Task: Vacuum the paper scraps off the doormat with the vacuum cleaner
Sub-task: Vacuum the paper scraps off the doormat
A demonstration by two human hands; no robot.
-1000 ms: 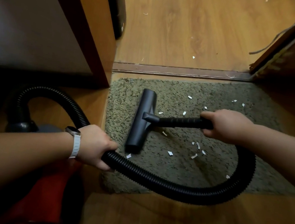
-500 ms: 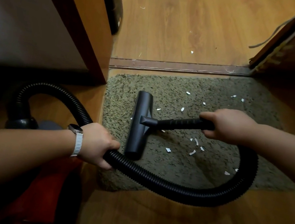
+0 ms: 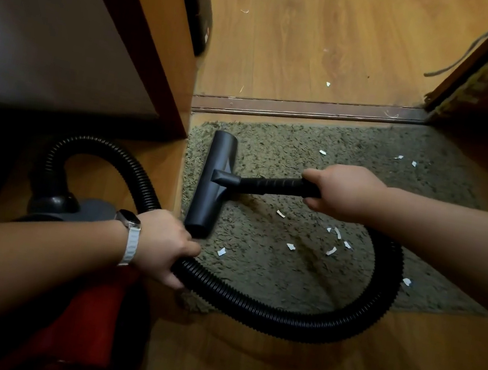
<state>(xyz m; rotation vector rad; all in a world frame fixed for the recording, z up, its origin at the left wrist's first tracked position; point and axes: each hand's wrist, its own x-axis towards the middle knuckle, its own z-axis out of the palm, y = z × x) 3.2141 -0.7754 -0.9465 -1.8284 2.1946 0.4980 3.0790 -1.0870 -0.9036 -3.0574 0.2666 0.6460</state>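
In the last 1 second the nozzle (image 3: 213,179) has slid to the left over the doormat (image 3: 270,273) and now lies close to the mat's left edge, flat on the pile. The right hand (image 3: 343,190) has followed it, with its fingers clenched around the black tube (image 3: 275,185) behind the nozzle. The left hand (image 3: 161,245) keeps its fingers wrapped around the ribbed hose (image 3: 278,316), near the red vacuum cleaner (image 3: 92,314), and has hardly moved.

About 10 paper scraps (image 3: 331,250) are still on the mat, and all of them lie to the right of the nozzle. Most are in a group below the tube, and 3 are near the far right corner. 2 or 3 scraps that were beside the tube are no longer seen; the pictures cannot show whether they were sucked up or are hidden under the hand. So this stroke probably collected little, and most of the job remains on the right part of the mat.
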